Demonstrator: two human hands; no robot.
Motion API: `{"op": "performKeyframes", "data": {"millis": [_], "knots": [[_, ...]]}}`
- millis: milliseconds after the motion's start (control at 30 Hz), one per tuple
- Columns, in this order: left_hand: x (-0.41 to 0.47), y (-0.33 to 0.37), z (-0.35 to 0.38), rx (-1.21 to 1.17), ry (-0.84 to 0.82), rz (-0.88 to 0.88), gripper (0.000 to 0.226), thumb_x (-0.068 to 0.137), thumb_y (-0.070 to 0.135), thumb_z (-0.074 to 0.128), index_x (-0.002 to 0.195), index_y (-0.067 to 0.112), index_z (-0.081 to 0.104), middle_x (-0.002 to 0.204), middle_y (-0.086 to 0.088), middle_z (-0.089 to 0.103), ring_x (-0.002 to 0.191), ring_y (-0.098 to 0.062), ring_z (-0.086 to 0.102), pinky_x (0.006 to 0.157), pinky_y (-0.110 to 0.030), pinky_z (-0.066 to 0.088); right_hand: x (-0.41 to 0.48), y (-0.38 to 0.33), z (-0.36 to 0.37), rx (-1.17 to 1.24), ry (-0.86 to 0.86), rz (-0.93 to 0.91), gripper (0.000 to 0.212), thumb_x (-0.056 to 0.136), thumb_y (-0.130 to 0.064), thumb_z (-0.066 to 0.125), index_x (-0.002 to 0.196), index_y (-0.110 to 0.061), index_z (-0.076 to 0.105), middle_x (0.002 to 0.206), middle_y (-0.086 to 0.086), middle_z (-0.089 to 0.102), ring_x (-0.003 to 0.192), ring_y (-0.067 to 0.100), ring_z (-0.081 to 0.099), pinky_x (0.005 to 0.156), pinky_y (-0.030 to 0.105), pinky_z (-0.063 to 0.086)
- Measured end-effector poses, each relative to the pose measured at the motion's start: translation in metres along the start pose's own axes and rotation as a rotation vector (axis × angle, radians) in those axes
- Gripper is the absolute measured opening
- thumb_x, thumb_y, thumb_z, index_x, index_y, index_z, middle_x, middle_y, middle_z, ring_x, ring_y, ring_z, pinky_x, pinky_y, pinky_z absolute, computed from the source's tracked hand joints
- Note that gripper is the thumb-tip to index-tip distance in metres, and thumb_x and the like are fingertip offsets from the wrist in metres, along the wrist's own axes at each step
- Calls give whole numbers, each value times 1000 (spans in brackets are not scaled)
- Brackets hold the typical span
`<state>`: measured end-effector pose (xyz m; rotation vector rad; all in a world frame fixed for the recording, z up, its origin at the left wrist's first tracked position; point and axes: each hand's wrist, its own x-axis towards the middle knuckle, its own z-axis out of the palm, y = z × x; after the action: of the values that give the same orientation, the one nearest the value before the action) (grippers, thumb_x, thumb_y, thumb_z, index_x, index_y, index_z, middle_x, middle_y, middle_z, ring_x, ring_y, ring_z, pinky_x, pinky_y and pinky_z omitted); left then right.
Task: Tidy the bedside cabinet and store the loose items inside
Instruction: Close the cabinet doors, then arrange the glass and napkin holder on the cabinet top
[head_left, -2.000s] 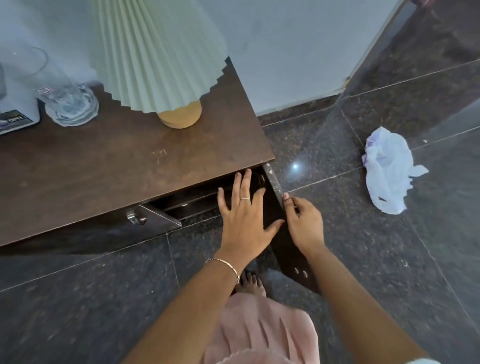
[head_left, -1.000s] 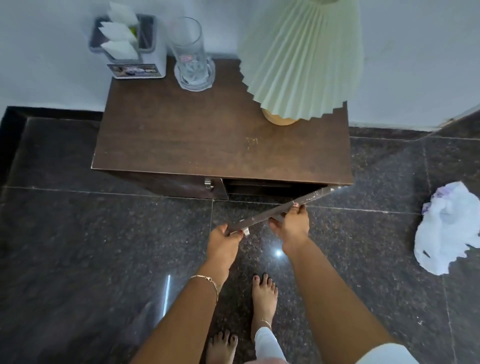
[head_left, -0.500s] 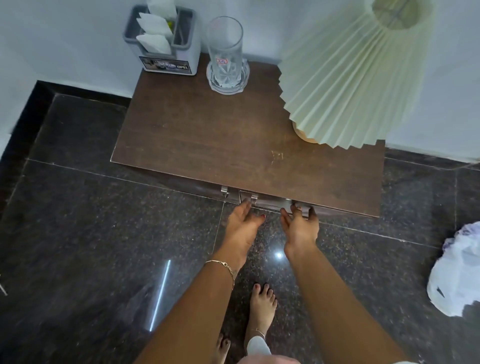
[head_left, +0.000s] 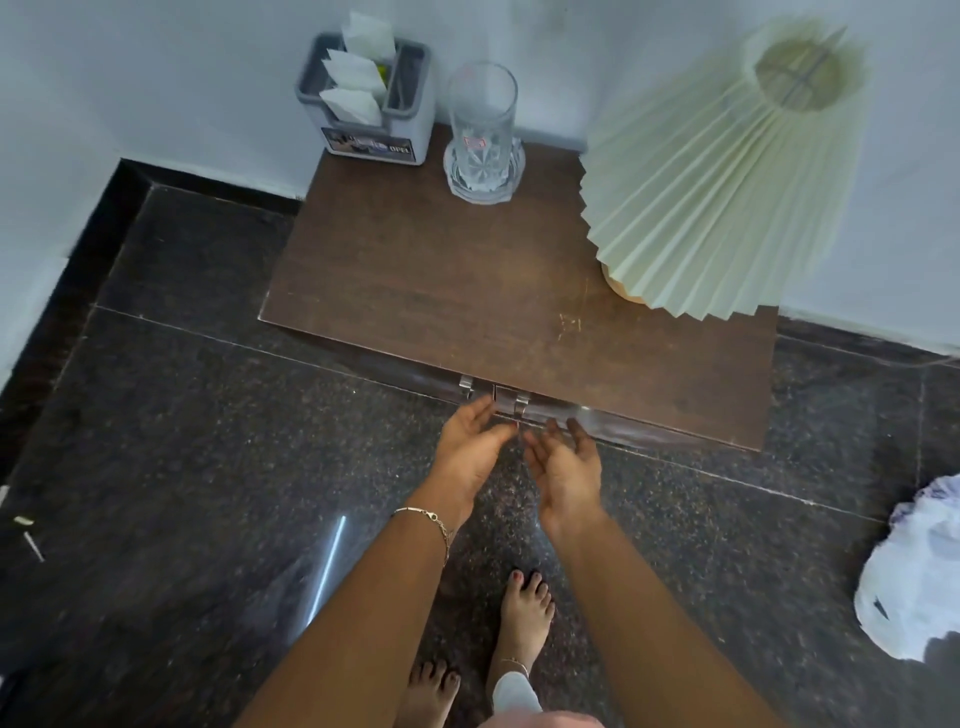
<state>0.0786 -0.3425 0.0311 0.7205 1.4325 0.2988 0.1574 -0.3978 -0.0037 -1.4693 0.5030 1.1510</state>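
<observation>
Hands hover at the front edge of a dark brown wooden bedside cabinet (head_left: 467, 291) set against a white wall. The left hand (head_left: 470, 447) and right hand (head_left: 563, 470) are loose-fingered, palms facing each other, holding nothing, near its small metal handles (head_left: 511, 397). On top stand a grey plastic caddy of white sachets (head_left: 410, 104), a tall clear glass (head_left: 483, 119) and a pale green pleated lamp (head_left: 717, 176). A crumpled white plastic bag (head_left: 914, 577) lies on the dark stone floor (head_left: 182, 467) to the right.

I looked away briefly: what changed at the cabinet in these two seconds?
The open cabinet door swung shut, pushed by the left hand and right hand, which then let go and are open in front of it. The lamp, glass and grey holder stayed on top.
</observation>
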Motion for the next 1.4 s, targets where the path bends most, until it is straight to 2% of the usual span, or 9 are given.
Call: {"op": "performKeyframes", "data": {"millis": [167, 300, 400, 667, 933, 1033, 1133, 1333, 1400], "knots": [[-27, 34, -21, -81, 92, 7, 39, 87, 3, 66, 124, 8, 56, 126, -6, 62, 118, -18, 57, 101, -31, 43, -41, -10, 24, -63, -64, 21, 31, 93, 3, 53, 122, -8, 53, 122, 14, 62, 99, 22, 63, 88, 30, 49], [-40, 77, -36, -164, 107, 29, 31, 88, 9, 65, 118, 12, 58, 112, -2, 66, 97, -11, 62, 81, -26, 43, -62, -38, 55, -83, -128, -16, 31, 92, 1, 57, 121, -7, 53, 117, 14, 63, 89, 17, 63, 86, 26, 50], [-38, 111, -41, -185, 123, 66, 29, 89, 11, 64, 118, 13, 58, 109, -1, 65, 98, -13, 60, 74, -21, 42, -67, -61, 81, -116, -154, -80, 29, 92, 1, 57, 120, -7, 53, 111, 12, 62, 88, 16, 62, 82, 24, 50], [17, 183, -45, -73, 47, 134, 30, 89, 16, 66, 117, 16, 59, 112, 1, 65, 107, -13, 59, 98, -34, 44, -21, -97, 163, -385, -95, -354, 29, 88, 1, 53, 105, -21, 62, 99, -5, 64, 95, 14, 61, 95, 37, 49], [113, 221, -60, 55, 29, 83, 35, 90, 12, 62, 125, 13, 55, 99, 1, 62, 79, -9, 53, 76, -25, 45, 39, -121, 217, -504, 110, -478, 39, 88, 2, 47, 123, -12, 58, 108, -2, 61, 101, 14, 58, 89, 24, 43], [133, 232, -54, 102, 3, 84, 42, 93, 9, 57, 135, 13, 49, 130, -4, 57, 99, -13, 57, 90, -31, 47, 54, -129, 228, -541, 129, -527, 38, 90, -2, 51, 126, -11, 55, 116, 0, 62, 102, 10, 59, 92, 20, 43], [145, 241, -42, 159, -67, 103, 49, 95, 8, 54, 143, 12, 41, 144, -2, 46, 123, -19, 51, 99, -34, 44, 71, -130, 235, -594, 151, -567, 40, 87, -9, 58, 126, -16, 53, 121, 4, 59, 99, 13, 61, 97, 30, 48], [166, 242, -25, 303, -122, 194, 40, 88, 11, 57, 125, 27, 53, 122, 3, 62, 107, -14, 58, 96, -34, 48, 87, -134, 243, -700, 190, -543, 44, 89, -18, 60, 132, -16, 50, 127, 8, 54, 111, 23, 58, 98, 38, 47], [171, 242, -26, 279, -113, 181, 49, 89, 7, 56, 133, 27, 48, 122, -2, 61, 93, -9, 58, 82, -26, 49, 89, -137, 245, -726, 205, -537, 43, 90, -17, 58, 133, -17, 50, 128, 8, 51, 109, 24, 58, 95, 35, 46]]}}
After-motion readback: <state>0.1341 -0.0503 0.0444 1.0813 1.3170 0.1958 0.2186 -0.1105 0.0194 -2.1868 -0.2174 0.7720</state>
